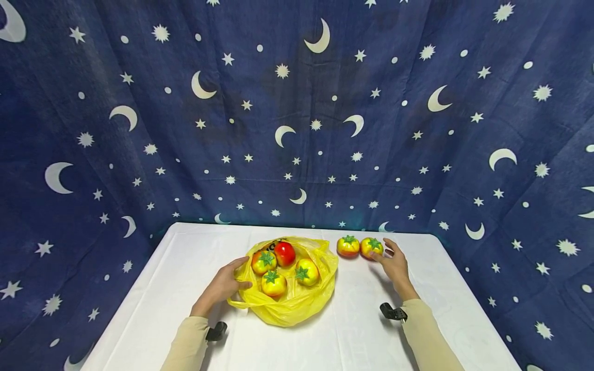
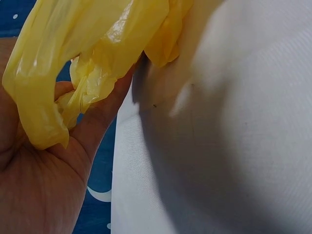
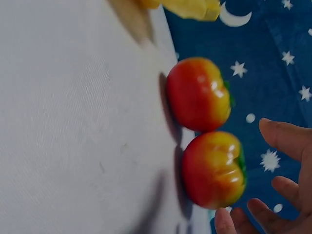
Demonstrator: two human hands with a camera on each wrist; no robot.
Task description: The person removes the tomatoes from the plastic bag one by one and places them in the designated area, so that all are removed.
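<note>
My left hand (image 1: 221, 284), thumb and fingers apart, touches the yellow bag (image 1: 291, 313) cradling four fruits (image 1: 274, 285); my right hand (image 1: 396, 267), fingers parted, hovers beside the right-hand fruit (image 1: 371, 248) of a bench (image 1: 357, 330) pair.

Upper fruit (image 3: 195, 95) and lower fruit (image 3: 209, 170): red-yellow, glossy, right of centre, adjoining one above the other; green at the right edge of each. Right hand (image 3: 304, 178) at lower right, fingers spread; one fingertip just below the lower fruit, contact unclear. White cloth (image 3: 73, 122) at left. Blue star-and-moon cloth (image 3: 273, 92) at right. Yellow plastic (image 3: 192, 7) at top edge.
</note>
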